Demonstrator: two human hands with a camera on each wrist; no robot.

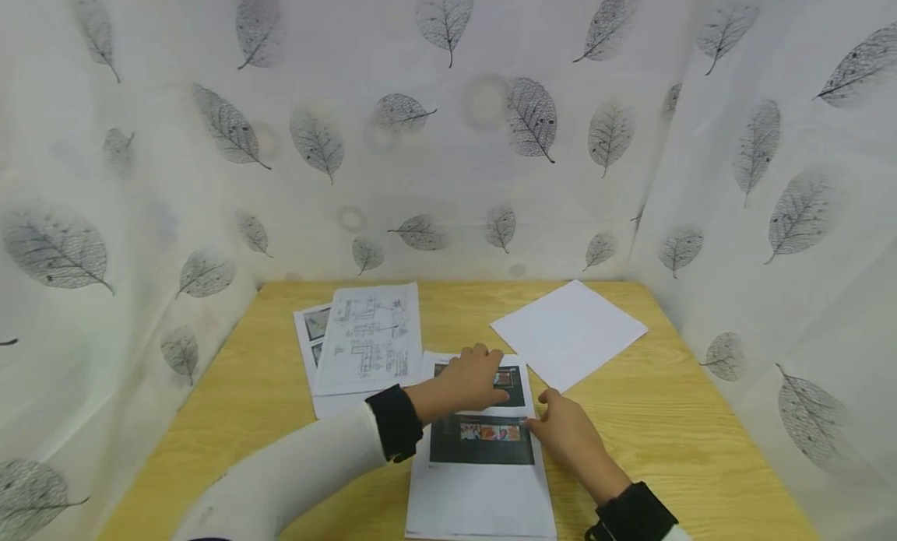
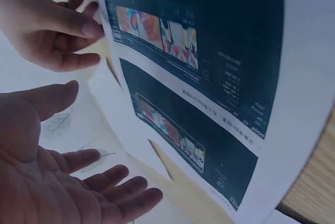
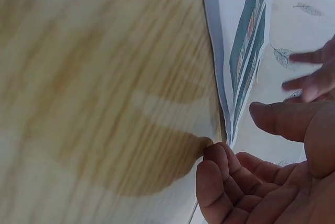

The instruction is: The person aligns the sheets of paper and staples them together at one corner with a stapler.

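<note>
A stack of white printed sheets (image 1: 483,498) lies at the near middle of the table, its top page carrying two dark screenshots with small coloured pictures. My left hand (image 1: 468,379) hovers over the upper part of that page, fingers spread and palm down; its palm and separated fingers show in the left wrist view. Beside the stack's right edge is my right hand (image 1: 571,436). In the right wrist view the right fingertips (image 3: 213,156) touch the table right by the stack's edge, and the thumb stands apart from them. No sheet is lifted.
At the back left, a sheet with line drawings (image 1: 371,339) overlaps another printed sheet (image 1: 308,335). A blank white sheet (image 1: 571,331) lies askew at the back right. A leaf-patterned curtain (image 1: 448,175) surrounds the wooden table (image 1: 673,416).
</note>
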